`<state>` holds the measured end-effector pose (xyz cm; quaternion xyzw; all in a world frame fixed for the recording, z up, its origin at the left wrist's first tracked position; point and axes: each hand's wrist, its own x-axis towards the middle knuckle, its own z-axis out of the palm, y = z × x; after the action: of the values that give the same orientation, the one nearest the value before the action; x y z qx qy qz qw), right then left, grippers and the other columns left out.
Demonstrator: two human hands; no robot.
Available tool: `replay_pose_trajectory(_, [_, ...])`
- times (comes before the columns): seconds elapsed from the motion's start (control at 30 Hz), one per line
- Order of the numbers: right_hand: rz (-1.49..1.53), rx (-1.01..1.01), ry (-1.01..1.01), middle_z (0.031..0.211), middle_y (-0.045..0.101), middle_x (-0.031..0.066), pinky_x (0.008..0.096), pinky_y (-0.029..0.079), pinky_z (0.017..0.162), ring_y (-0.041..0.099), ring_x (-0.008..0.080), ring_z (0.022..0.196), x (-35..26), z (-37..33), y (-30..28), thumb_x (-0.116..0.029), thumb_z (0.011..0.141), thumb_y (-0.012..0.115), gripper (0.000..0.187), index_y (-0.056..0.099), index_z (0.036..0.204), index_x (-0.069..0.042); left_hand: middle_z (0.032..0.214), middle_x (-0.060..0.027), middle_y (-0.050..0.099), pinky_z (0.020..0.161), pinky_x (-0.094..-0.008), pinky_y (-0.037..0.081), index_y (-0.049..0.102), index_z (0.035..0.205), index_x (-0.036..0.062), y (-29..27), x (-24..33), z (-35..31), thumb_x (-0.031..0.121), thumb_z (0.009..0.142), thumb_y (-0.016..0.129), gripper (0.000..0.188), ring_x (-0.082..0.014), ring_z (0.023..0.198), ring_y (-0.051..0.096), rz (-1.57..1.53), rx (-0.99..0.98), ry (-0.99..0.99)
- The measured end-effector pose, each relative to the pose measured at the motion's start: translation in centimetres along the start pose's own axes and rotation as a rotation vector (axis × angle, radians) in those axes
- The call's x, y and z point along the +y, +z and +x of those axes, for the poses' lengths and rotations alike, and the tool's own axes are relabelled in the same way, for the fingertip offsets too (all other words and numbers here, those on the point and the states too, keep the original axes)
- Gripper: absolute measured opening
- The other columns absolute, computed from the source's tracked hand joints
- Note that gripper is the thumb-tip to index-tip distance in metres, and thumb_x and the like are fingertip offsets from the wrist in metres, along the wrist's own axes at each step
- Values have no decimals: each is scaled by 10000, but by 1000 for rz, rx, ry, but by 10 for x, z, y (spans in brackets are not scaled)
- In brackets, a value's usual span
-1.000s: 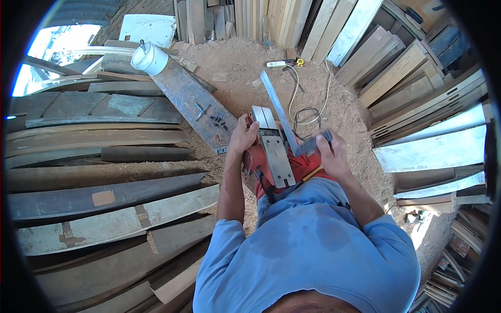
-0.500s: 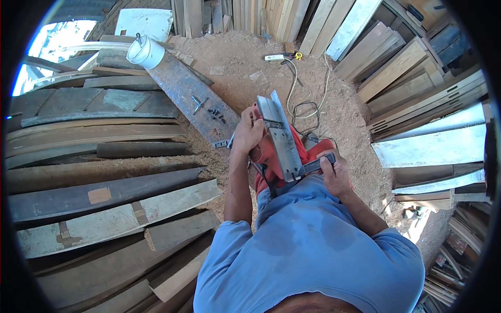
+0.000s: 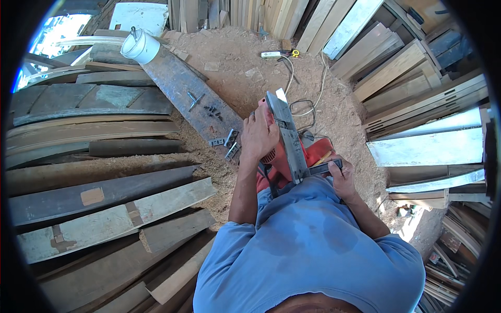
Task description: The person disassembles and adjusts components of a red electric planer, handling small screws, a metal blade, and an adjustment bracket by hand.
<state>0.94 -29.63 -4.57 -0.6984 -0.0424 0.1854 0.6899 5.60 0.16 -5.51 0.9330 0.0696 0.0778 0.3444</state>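
A red electric planer (image 3: 281, 156) rests at my lap with its grey metal sole turned upward. My left hand (image 3: 259, 134) is wrapped round the planer's body on its left side. My right hand (image 3: 342, 178) grips a dark, bar-shaped hand tool (image 3: 324, 167), whose inner end is at the near end of the sole; I cannot tell whether they touch. Left of the planer lies a stained board (image 3: 175, 86). On it are a T-handle wrench (image 3: 194, 100), several small dark bolts (image 3: 212, 111) and some metal blocks (image 3: 231, 138) with holes.
A white bucket (image 3: 141, 48) stands at the board's far end. Stacked planks (image 3: 104, 190) fill the left, and more boards (image 3: 428, 146) lean along the right. A pale cord (image 3: 322, 78) and a yellow tape measure (image 3: 295, 53) lie on the sawdust-covered ground.
The planer and both hands have shifted slightly right in the view. My left hand sits flatter over the planer's body. More of the metal blocks beside it now show.
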Motion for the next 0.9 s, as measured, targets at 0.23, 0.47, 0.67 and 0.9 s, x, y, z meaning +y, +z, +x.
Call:
replay_pose_trajectory(0.23, [31,64,13,815,660,54,278,554,646,639,103,688,-7,-3,6,-127,1029,503,182,622,1064,5,1204,-322,600,1010,-547,414,431,1356,-38,1,-3,0,250,850,546,592,-486,1135,556,3,-16,-53])
replay_pose_trajectory(0.47, [-37,6,-51,799,672,58,279,546,659,642,113,682,-29,-10,15,-143,1034,504,198,620,1059,15,1179,-323,609,997,-550,427,486,1266,-29,-1,-9,1,264,854,524,507,-493,1112,561,-41,-35,-73])
replay_pose_trajectory(0.67, [32,-26,-20,804,679,76,295,555,676,652,123,699,-26,-10,9,-161,1041,509,217,612,1072,27,1096,-306,612,935,-570,431,514,1147,-5,-13,12,-2,231,844,506,384,-493,1033,562,-176,4,-110])
replay_pose_trajectory(0.9, [83,-61,24,856,683,88,303,571,691,667,132,738,-16,-12,2,-179,1049,516,224,610,1112,15,1142,-269,596,949,-552,433,494,1294,54,-7,7,-6,208,889,446,436,-473,1053,560,-127,23,-109])
